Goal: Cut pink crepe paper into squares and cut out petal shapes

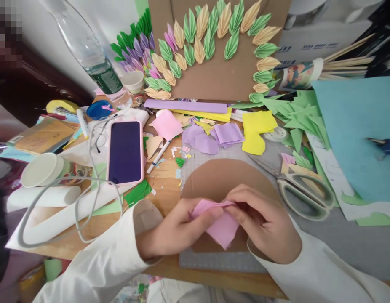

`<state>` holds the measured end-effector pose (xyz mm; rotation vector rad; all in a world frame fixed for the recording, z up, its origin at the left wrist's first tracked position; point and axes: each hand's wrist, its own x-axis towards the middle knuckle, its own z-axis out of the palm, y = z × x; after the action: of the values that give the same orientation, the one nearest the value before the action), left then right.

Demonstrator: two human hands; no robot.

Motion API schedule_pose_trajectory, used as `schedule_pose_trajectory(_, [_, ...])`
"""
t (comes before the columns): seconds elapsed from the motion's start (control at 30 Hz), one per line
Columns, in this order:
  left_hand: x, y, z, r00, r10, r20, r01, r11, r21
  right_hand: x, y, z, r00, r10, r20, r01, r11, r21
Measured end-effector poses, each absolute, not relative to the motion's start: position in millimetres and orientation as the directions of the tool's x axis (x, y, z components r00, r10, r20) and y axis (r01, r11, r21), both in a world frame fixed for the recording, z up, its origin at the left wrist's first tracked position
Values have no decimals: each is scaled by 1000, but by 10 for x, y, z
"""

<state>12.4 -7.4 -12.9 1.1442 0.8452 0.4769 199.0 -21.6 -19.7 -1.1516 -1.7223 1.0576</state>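
Head view: we see a pink paper piece (223, 231) held in the air over the near half of a round cardboard disc (223, 174), which is our landmark. The left hand (182, 223) pinches the paper's left side, thumb in front; the right hand (264, 219) grips its upper right edge between thumb and curled fingers. Both hands are nearly closed.

Under the disc we find a grey mat (214, 261) on the wooden tabletop (165, 189). Just right of the disc lie scissors (304, 192), and farther right a blue sheet (365, 147).

Just beyond the disc we see folded purple paper (228, 134) and yellow paper (256, 126). Behind these stands a brown panel (210, 82) edged with pleated green and peach leaves (199, 50).

Left of the disc we note a white pen (158, 156), then a phone (125, 152), a grey cable (76, 206) and a paper cup (43, 170) on its side; farther back, a clear bottle (84, 46) stands.
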Motion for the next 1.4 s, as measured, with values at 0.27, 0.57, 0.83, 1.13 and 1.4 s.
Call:
schedule_pose_trajectory(0.27, [130,-55,-146,475,805,-356,120,341,932,2015,-244,-226,-163,985,64,277,107,-955])
schedule_pose_trajectory(0.57, [135,-64,-129,390,870,-302,31,316,948,2026,-240,-151,-104,976,189,354,214,-910])
schedule_pose_trajectory(0.83, [132,-80,-160,338,877,-342,33,352,935,2002,-223,-186,-32,980,195,405,191,-894])
schedule_pose_trajectory(1.13, [174,-93,-123,405,875,-267,116,240,964,1965,-233,-287,1,969,249,442,223,-869])
schedule_pose_trajectory(1.4, [189,-141,-114,487,837,-250,80,242,967,1912,-236,-303,0,933,359,564,297,-771])
